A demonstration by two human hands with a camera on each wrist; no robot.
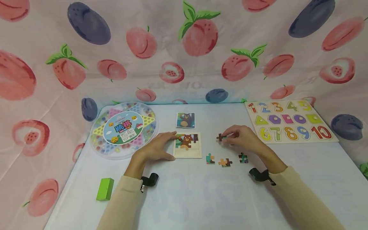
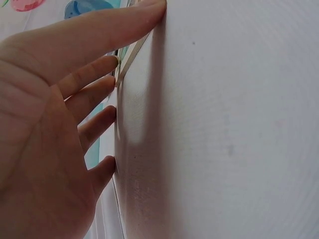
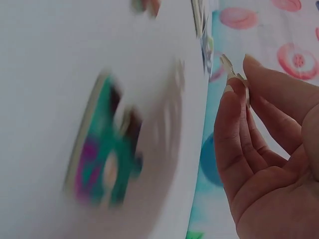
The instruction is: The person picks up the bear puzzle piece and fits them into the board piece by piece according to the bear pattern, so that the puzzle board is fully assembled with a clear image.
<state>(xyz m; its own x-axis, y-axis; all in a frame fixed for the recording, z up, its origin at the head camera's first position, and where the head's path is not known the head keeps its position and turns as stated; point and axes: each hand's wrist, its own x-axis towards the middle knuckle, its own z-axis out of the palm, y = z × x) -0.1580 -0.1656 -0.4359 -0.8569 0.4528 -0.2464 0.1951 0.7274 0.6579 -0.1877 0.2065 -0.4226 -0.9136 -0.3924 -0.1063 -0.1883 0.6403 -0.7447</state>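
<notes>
In the head view, my left hand [image 1: 156, 148] rests at the left side of a wooden puzzle tray [image 1: 193, 154], its thumb and fingers spread along the frame. Part of a brown bear picture fills the tray's upper area; bare wood shows below. My right hand [image 1: 242, 138], raised to the right of the tray, pinches a brown puzzle piece [image 1: 220, 137] between thumb and fingertips. The right wrist view shows that piece [image 3: 235, 74] edge-on. On the table lie a teal-and-orange piece [image 1: 210, 159], an orange-and-brown piece [image 1: 225, 162] and a dark teal piece [image 1: 243, 157].
Behind the tray lies a small bear picture card [image 1: 185, 120]. A round Chinese checkers box [image 1: 123, 127] sits at the back left, a wooden number board [image 1: 284, 123] at the back right. Near the left sleeve stands a green block [image 1: 105, 189]. Fruit-printed cloth hangs behind.
</notes>
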